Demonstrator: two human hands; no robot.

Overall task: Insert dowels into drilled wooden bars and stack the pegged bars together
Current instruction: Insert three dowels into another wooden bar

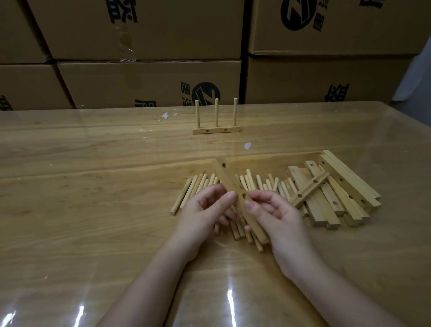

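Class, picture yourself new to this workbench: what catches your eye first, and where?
The left hand and right hand hold a drilled bar mid-table, over loose dowels. Beyond them, one pegged bar stands alone with three upright dowels. Stacked cardboard boxes wall off the back.

I hold a drilled bar (232, 185) slantwise above the loose dowels (198, 187), with the thumb of my left hand (202, 212) pressed to one side and the fingers (258, 196) of my right hand (279, 215) pinching the other. Just right of the dowels lies a heap of bars (339, 198), one crossways on top. Farther back on the worktop (82, 172) a pegged bar (216, 130) stands with three dowels upright in it, before stacked cardboard boxes (149, 27).
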